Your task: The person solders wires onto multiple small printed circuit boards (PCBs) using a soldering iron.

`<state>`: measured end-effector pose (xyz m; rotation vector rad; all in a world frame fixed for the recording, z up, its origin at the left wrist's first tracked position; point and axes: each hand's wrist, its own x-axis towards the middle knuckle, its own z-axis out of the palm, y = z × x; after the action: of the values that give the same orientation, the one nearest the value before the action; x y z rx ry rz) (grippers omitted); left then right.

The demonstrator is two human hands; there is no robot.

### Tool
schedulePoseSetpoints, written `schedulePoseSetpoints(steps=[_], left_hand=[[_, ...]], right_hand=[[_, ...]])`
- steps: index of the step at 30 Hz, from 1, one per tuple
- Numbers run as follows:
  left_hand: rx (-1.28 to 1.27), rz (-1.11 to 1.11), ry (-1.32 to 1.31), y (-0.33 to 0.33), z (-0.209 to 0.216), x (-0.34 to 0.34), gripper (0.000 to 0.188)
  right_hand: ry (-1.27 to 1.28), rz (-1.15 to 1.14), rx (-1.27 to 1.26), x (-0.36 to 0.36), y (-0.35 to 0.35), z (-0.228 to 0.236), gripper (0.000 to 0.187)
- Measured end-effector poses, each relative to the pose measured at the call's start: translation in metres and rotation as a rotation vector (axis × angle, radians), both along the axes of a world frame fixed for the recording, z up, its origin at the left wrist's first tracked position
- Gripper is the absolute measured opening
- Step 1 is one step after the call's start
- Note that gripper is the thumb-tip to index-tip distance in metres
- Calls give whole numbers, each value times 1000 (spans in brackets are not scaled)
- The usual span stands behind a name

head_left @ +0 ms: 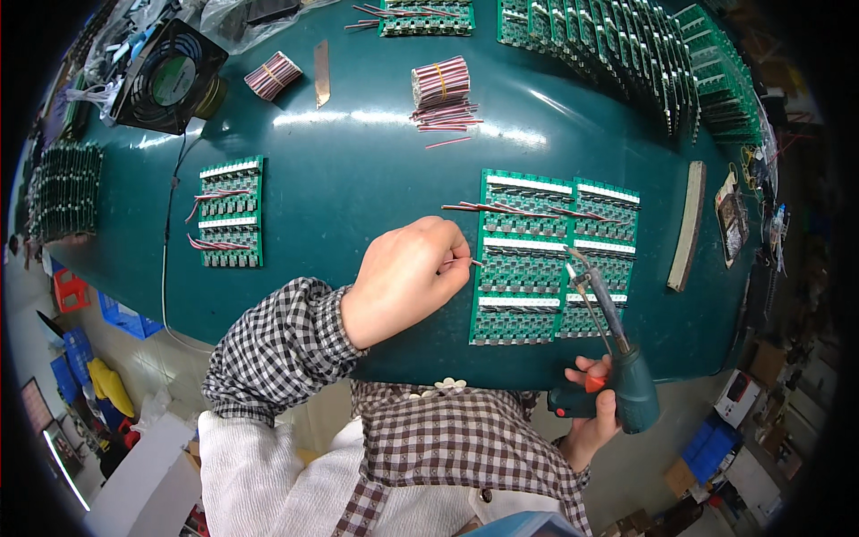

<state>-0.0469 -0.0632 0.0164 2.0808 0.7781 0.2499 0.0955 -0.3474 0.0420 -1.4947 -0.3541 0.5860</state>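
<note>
My left hand (407, 273) pinches a short thin wire (453, 261), its end at the left edge of a green circuit board panel (519, 279). In my right hand (591, 416) is a green soldering gun (633, 394) with a red trigger, gripped by its handle. Its metal tip and a thin feed tube (591, 304) point up to the seam between this panel and a second circuit board panel (608, 201) on the right. White connector rows cross both panels. Several red, black and white wires (514, 210) lie over their upper part.
Bundled wires (440, 82) lie at the far middle, a smaller bundle (273, 76) beside a metal strip (322, 73). A black fan (170, 79) stands far left. Another wired panel (231, 213) lies left. Stacked boards (608, 54) fill the far right; a wooden bar (687, 225) lies right.
</note>
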Motion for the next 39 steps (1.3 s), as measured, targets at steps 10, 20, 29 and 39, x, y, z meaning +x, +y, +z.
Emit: schedulePoseSetpoints(steps=[10,20,29,39], left_hand=[[35,-27,-39,-7,-1,-2,10],[12,10,-86,-15,-8,-1,12],[10,40,-147,-17,-9,2,12],[-31,40,-156,-15,-8,2,13]], right_hand=[[-46,59,-104,-11,-1,8,64],[19,138,-243,-25,1,20,57],[90,179,-350,-24,1,26,60],[-18,192,-419,-29,5,21,51]])
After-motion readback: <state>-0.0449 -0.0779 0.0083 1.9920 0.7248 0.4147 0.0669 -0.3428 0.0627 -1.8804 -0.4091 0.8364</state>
